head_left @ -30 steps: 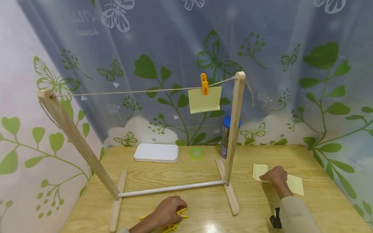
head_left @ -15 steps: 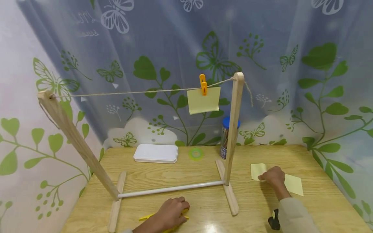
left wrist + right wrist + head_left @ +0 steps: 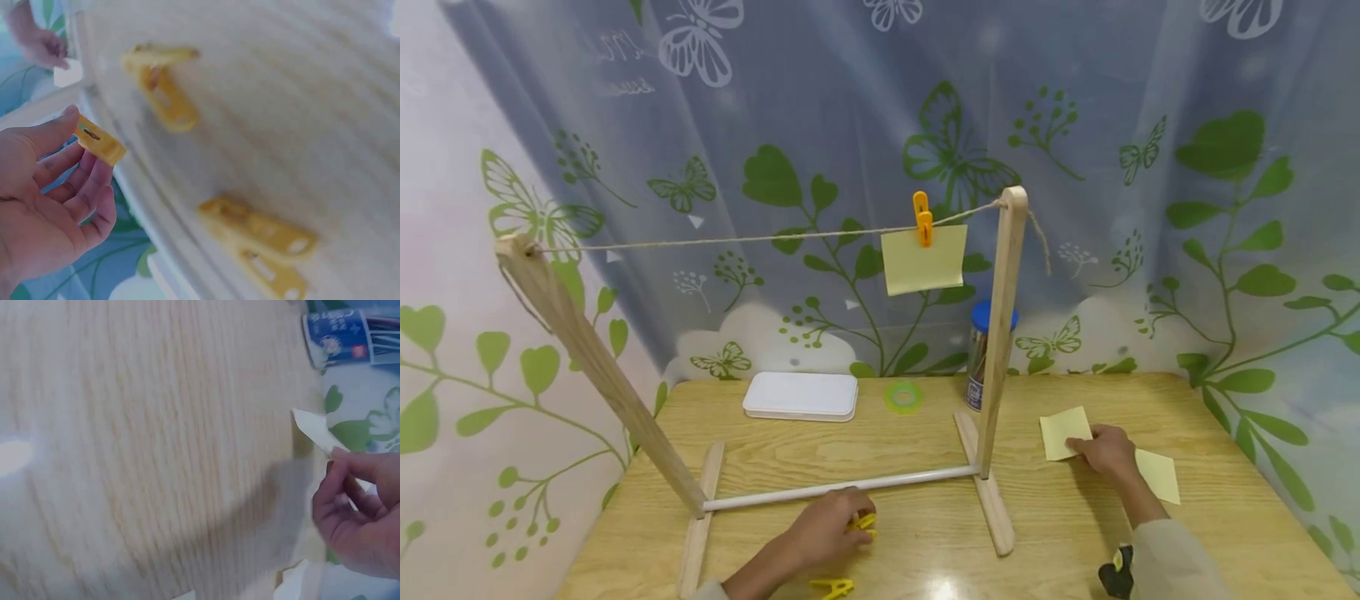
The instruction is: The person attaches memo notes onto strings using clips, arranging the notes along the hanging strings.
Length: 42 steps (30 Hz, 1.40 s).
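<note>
Just in front of the white rod, my left hand (image 3: 827,527) pinches a yellow clothespin (image 3: 100,142) between thumb and fingers. Two more yellow clothespins lie on the table in the left wrist view, one spread (image 3: 164,94) and another (image 3: 262,240) nearer the bottom. On the right side, my right hand (image 3: 1108,454) pinches a pale yellow paper note (image 3: 1062,433) by its edge, tilted up off the table. Partly behind that wrist lies a second yellow note (image 3: 1159,477). From the twine (image 3: 737,238) hangs another note (image 3: 925,265), held by an orange clothespin (image 3: 923,220).
A wooden frame with a left post (image 3: 602,367), a right post (image 3: 1002,333) and a white rod (image 3: 910,480) stands mid-table. Behind it are a white case (image 3: 801,395), a green tape roll (image 3: 903,397) and a blue-lidded jar (image 3: 977,358). A black object (image 3: 1117,573) lies near the right sleeve.
My left hand has picked a yellow clothespin up off the table and moved slightly up and left. My right hand has lifted and turned the note it pinches.
</note>
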### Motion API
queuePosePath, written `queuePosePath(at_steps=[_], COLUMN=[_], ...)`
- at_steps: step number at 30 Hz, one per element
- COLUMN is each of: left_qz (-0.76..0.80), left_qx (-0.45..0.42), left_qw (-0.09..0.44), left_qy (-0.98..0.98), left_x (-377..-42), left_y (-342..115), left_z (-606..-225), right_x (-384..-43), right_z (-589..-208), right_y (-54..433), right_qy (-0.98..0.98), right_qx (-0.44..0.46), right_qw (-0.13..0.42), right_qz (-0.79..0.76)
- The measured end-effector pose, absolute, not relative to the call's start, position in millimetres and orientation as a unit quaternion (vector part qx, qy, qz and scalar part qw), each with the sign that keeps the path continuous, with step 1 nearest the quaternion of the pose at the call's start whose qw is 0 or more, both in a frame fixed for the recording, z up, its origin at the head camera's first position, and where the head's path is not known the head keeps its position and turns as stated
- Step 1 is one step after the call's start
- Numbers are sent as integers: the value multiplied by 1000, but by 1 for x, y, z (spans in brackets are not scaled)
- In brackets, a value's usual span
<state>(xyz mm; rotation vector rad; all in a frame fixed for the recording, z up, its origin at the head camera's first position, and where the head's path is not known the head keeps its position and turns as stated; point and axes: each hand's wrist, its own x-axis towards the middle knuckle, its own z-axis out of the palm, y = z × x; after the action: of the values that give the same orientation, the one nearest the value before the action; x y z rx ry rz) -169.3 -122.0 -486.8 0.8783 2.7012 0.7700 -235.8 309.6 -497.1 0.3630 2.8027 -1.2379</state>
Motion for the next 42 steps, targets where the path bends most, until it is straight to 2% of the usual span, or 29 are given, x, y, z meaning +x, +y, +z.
queuePosePath(at_steps=[8, 16, 24, 28, 33, 39, 42], left_qz=[330, 374, 412, 422, 429, 468, 477], left_qx=[277, 234, 234, 247, 249, 265, 275], left_qw=[88, 9, -85, -124, -170, -200, -212], left_qy=[898, 897, 877, 863, 852, 819, 808], left_x=[-179, -184, -187, -190, -190, -192, -192], left_y=[-133, -142, -148, -149, -146, -141, -138], left_z=[-458, -419, -369, -345, -315, -285, -272], right_x=[-218, -184, -150, -144, -144, -151, -156], right_z=[-480, -452, -434, -426, -413, -395, -387], right_y=[300, 297, 289, 269, 230, 184, 163], right_qy=[884, 855, 778, 699, 639, 592, 580], right_qx=[84, 98, 152, 99, 8, -68, -71], right_qw=[15, -6, -105, -152, -184, -187, -179], right_qz=[-459, -509, -600, -691, -746, -781, -791])
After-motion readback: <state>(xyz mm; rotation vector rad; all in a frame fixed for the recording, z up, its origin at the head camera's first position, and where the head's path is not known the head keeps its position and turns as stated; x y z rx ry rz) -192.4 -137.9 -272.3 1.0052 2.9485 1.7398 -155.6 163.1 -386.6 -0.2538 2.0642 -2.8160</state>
